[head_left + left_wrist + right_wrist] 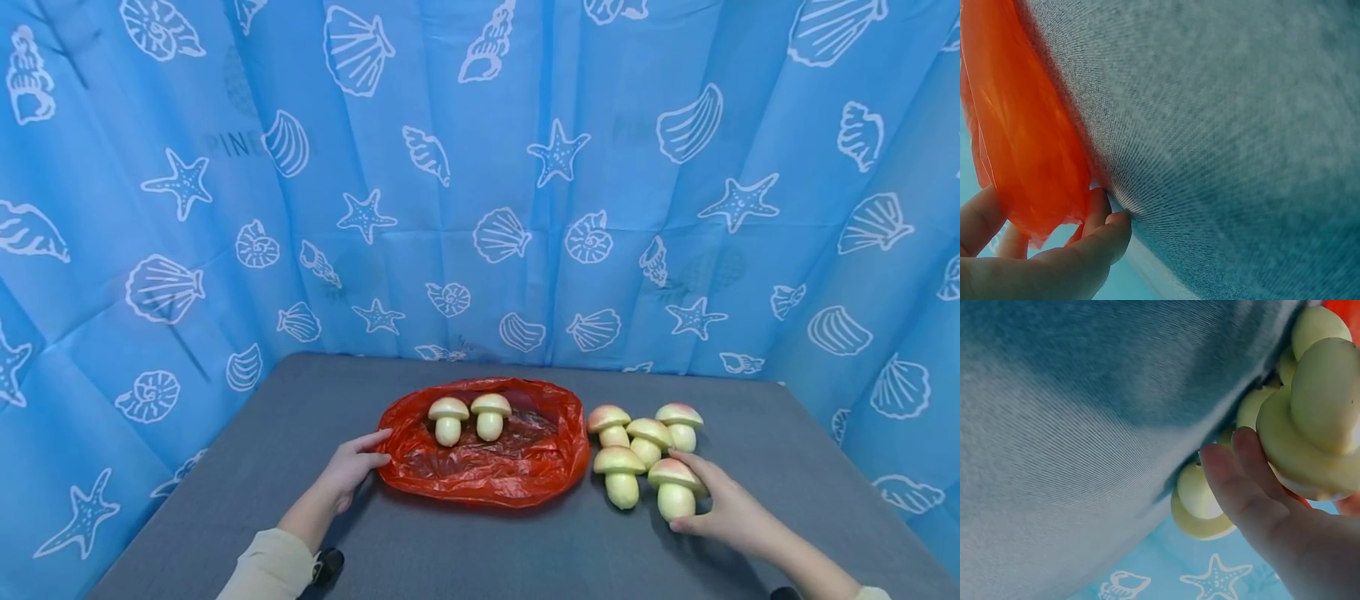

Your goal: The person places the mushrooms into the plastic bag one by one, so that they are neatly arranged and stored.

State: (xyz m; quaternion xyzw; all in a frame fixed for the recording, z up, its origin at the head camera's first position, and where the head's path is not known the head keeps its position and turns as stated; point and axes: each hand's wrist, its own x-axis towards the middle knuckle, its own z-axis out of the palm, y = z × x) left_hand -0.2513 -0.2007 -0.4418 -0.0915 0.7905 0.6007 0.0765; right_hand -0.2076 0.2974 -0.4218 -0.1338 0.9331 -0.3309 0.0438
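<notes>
Got right hand [727, 507] clamped on nearest mushroom [677, 502], right of red bag [487, 490], fingers wrapped wide, probably to suit bulky rounded cap. Got left hand [349, 468] pinching bag's left rim, likely to stop flimsy plastic sliding. Seeing four loose mushrooms [622, 477] bunched just right of bag, probably for easy reach, plus two bagged mushrooms [491, 422] inside, stems toward near rim. Also spotting grey tabletop [525, 554] under bag, shell-print curtain [555, 283] behind bag.

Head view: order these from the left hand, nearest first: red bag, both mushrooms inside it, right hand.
1. Red bag: immediately right
2. Left inside mushroom: bag's left half
3. Right inside mushroom: near bag's middle
4. Right hand: far right
</notes>
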